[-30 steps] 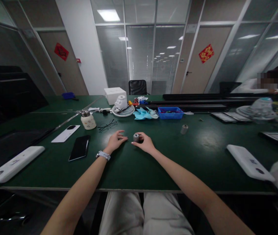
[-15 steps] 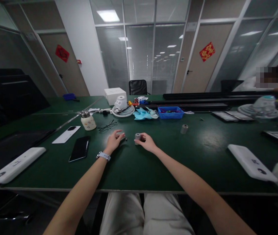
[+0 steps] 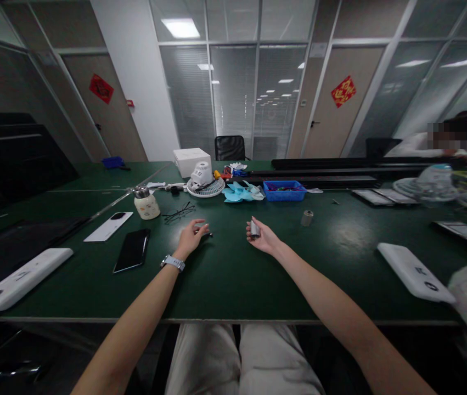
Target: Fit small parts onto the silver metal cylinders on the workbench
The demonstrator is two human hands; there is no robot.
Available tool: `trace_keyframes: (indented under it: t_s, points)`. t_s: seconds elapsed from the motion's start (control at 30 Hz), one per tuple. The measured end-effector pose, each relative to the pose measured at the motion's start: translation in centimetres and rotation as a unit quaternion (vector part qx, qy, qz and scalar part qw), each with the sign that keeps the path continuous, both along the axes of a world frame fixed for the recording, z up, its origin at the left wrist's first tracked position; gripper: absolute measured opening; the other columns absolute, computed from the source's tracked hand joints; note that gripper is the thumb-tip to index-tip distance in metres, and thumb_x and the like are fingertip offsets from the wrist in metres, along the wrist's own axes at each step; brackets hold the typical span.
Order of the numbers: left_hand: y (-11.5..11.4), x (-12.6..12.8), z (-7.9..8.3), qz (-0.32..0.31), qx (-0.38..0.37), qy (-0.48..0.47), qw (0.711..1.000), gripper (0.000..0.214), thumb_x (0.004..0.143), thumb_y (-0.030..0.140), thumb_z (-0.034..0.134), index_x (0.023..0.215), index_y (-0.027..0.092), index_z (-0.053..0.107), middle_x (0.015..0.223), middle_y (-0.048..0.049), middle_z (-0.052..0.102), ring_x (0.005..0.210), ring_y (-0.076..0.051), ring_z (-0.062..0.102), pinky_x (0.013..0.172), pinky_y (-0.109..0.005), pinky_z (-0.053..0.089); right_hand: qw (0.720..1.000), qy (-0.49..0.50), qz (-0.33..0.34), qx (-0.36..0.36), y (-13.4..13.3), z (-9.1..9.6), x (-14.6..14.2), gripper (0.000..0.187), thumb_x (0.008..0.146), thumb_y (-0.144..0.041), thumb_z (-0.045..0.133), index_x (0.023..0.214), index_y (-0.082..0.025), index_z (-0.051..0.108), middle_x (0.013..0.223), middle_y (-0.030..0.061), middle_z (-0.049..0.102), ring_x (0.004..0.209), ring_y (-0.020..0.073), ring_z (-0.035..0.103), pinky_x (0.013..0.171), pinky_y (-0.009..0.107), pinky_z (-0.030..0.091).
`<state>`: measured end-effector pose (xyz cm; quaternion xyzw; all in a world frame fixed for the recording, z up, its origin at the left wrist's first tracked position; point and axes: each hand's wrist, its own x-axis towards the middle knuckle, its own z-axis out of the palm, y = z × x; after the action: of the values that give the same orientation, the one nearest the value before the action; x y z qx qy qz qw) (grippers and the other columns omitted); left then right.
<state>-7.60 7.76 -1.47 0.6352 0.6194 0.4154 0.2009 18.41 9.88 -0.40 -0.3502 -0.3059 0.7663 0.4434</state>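
My right hand (image 3: 264, 237) is closed around a small grey metal cylinder (image 3: 255, 229), which is tilted and held off the table. To its left, my left hand (image 3: 191, 239) is raised over the green table (image 3: 225, 285) with its fingers curled. A small dark piece with a shiny end (image 3: 210, 235) pokes out by those fingertips; the rest of it is hidden, so its kind cannot be told. A second grey metal cylinder (image 3: 307, 218) stands upright on the table, right of my right hand.
Left of my hands lie glasses (image 3: 179, 212), a cream jar (image 3: 147, 204), a black phone (image 3: 131, 250) and a white phone (image 3: 108, 226). Farther back are a white fan part (image 3: 205, 184), blue fan blades (image 3: 239, 192) and a blue tray (image 3: 285, 191). A person sits at far right.
My right hand has lifted the cylinder from the table, moved it right and tilted it. My left hand has stayed nearly in place.
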Motion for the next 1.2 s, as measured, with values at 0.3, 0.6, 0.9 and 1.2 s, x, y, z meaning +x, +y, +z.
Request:
trace_keyframes:
  t_s: [0.3,0.6,0.9,1.2]
  points:
    - [0.2,-0.2,-0.3,-0.003,0.006,0.011,1.000,0.044,0.082,0.049,0.050,0.113,0.018,0.054,0.088,-0.0077,0.073,0.080,-0.021,0.068,0.071,-0.030,0.047,0.998,0.037,0.038,-0.018,-0.1,0.4,0.4,0.014,0.090,-0.031,0.050,0.095,-0.020,0.056,0.087,0.0044,0.064,0.079,0.0136,0.064,0.067,0.027,0.052]
    - [0.4,-0.3,-0.6,-0.007,0.015,0.012,1.000,0.043,0.081,0.050,0.051,0.110,0.019,0.057,0.086,-0.0072,0.073,0.077,-0.020,0.068,0.071,-0.030,0.048,0.911,-0.290,-0.074,0.285,1.2,3.0,6.8,0.039,0.068,-0.041,0.073,0.099,-0.017,0.066,0.098,0.0071,0.069,0.091,0.0191,0.065,0.087,0.035,0.050]
    - [0.3,0.0,-0.4,-0.006,0.009,0.024,1.000,0.040,0.082,0.049,0.051,0.108,0.019,0.057,0.085,-0.0070,0.073,0.079,-0.021,0.068,0.074,-0.032,0.047,0.750,-0.596,-0.141,0.250,0.9,2.5,20.9,0.039,0.059,-0.036,0.076,0.091,-0.015,0.068,0.089,0.0090,0.072,0.082,0.0235,0.067,0.082,0.038,0.053]
    - [0.1,0.0,0.0,0.009,0.011,0.028,1.000,0.038,0.084,0.045,0.046,0.108,0.018,0.058,0.087,-0.0073,0.073,0.078,-0.020,0.067,0.070,-0.029,0.045,0.689,-0.674,-0.198,0.179,1.1,0.9,24.0,0.045,0.064,-0.031,0.071,0.104,-0.012,0.062,0.105,0.0142,0.067,0.093,0.0240,0.064,0.085,0.036,0.049]
